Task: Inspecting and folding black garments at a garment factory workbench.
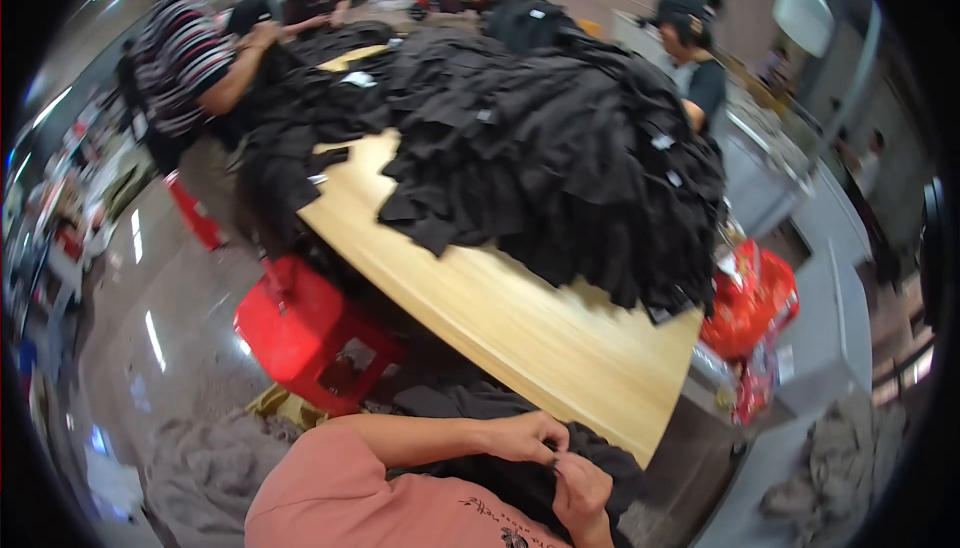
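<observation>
Many black garments (560,138) cover the wooden table (580,348) above glossy floor (185,293), left fingers (552,431) and right fingers (572,470) pinching dark cloth (622,473).

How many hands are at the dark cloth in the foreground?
2: the left hand, and the right hand just below it and to its right, their fingertips close together over the dark cloth. Some fingers are partly hidden.

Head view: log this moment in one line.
left hand, right hand: fingertips close together over dark cloth, grip unclear | wooden table: dark garment heap on top | red stool: left of table
</observation>
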Tool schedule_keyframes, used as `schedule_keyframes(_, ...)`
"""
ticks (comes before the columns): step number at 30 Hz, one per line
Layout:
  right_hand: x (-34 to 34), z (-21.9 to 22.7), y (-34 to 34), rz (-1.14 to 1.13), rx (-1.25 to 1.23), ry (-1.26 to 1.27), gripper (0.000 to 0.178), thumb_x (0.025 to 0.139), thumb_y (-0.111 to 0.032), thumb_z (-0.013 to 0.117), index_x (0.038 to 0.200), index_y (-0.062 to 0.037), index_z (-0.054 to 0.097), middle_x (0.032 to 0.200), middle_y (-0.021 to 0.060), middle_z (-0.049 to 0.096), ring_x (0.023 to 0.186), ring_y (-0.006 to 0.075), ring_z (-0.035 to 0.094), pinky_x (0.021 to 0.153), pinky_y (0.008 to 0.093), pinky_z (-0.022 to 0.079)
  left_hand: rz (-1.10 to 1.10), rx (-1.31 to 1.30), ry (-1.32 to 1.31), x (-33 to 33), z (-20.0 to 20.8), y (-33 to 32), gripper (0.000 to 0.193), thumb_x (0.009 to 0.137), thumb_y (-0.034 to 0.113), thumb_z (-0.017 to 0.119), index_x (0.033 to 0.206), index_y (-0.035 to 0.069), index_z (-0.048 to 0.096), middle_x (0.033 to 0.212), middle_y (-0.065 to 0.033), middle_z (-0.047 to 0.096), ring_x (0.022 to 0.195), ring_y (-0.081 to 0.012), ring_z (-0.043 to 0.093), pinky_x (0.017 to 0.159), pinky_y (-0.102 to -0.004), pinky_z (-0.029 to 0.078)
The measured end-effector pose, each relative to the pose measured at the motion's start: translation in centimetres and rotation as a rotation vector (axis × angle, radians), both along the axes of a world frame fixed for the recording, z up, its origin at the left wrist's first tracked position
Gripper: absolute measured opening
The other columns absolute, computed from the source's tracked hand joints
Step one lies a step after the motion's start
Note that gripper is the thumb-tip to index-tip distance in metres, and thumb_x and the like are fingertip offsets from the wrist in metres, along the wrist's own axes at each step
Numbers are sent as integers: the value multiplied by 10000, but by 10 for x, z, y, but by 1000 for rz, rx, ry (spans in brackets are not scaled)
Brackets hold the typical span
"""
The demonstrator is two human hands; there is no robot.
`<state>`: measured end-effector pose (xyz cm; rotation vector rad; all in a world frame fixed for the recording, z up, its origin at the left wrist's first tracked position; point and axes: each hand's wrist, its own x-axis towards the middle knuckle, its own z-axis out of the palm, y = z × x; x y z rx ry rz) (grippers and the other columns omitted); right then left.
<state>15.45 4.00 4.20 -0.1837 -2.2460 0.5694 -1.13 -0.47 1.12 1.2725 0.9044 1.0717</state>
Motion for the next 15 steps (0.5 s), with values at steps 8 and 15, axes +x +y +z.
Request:
schedule_keyframes(8, -7, 18, -15, 337, -467, -459, 117, 754, 37, 536, 859, 6, 577, 785, 183, 594, 681, 337, 590, 605, 360, 465, 308, -212, -228, -1, 12, 0, 96, 663, 72, 626, 681, -2, 568, 657, -16, 557, 620, -89, 472, 558, -251, 390)
schedule_keyframes(15, 2, 28, 2, 148, 3, -251, 90, 781, 41, 548, 847, 10, 601, 797, 165, 589, 692, 323, 582, 605, 371, 479, 312, -101, 97, 35, -47, 0, 126, 601, 78, 620, 669, -21, 580, 579, -89, 556, 568, -167, 524, 519, -320, 406)
